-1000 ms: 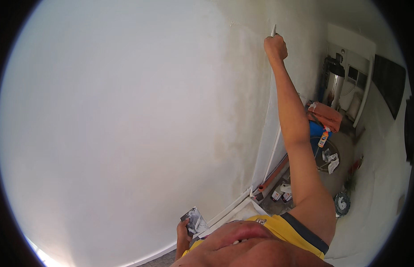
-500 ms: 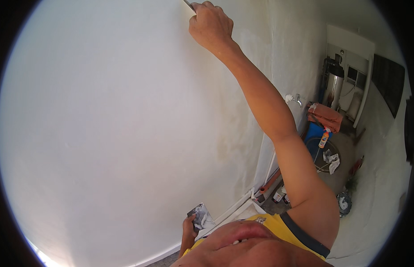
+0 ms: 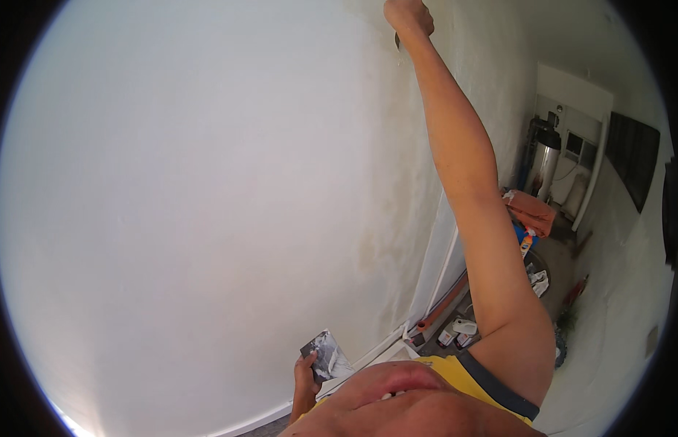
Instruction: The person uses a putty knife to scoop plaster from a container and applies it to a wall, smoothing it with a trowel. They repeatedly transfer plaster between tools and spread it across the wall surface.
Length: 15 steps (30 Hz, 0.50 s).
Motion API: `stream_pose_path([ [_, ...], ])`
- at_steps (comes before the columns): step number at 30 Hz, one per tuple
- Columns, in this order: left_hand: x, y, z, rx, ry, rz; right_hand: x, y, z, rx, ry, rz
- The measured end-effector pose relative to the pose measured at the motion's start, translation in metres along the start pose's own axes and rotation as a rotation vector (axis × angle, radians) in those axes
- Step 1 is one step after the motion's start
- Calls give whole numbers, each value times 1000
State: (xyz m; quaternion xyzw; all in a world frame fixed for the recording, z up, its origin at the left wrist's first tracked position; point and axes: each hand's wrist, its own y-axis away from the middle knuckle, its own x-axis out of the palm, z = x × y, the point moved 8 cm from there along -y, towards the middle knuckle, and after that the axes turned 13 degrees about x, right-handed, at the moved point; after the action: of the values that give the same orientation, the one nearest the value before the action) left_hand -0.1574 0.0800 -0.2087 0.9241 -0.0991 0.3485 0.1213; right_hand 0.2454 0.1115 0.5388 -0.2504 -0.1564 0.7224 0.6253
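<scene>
High up at the wall, my right hand [image 3: 410, 16] is closed around a putty knife [image 3: 397, 41]; only a small dark part of it shows below the hand, and the rest is hidden. The white wall [image 3: 244, 182] fills the left and middle, with brownish, damp-looking patches near my right arm. Low down near my body, my left hand [image 3: 305, 375] grips a dark flat plate [image 3: 328, 355] smeared with white putty. The plate is held apart from the right hand, close to the wall's foot.
To the right, along a narrow passage, stand white bottles [image 3: 455, 333], an orange-brown folded bundle [image 3: 530, 213], a spray bottle [image 3: 527, 242] and a metal cylinder [image 3: 546, 164]. An orange-brown pipe [image 3: 444, 302] runs along the wall's foot. Another wall [image 3: 616, 291] bounds the right side.
My right hand has swept to the right and higher along the wall with the putty knife, the arm now straighter. My left hand with the plate has barely moved.
</scene>
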Motion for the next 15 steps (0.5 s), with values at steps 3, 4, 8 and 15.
stream_pose_path([
  [3, 33, -14, -6, 20, -61, 69, 1, 82, 79, -341, 166, -101],
  [4, 44, -16, -6, 26, -68, 77, 6, 104, 84, -376, 241, -141],
  [8, 62, -15, -8, 24, -134, 107, 9, 109, 5, -524, 97, 8],
  [15, 28, -5, -20, -35, -143, 46, -7, -81, -224, 305, 107, -105],
])
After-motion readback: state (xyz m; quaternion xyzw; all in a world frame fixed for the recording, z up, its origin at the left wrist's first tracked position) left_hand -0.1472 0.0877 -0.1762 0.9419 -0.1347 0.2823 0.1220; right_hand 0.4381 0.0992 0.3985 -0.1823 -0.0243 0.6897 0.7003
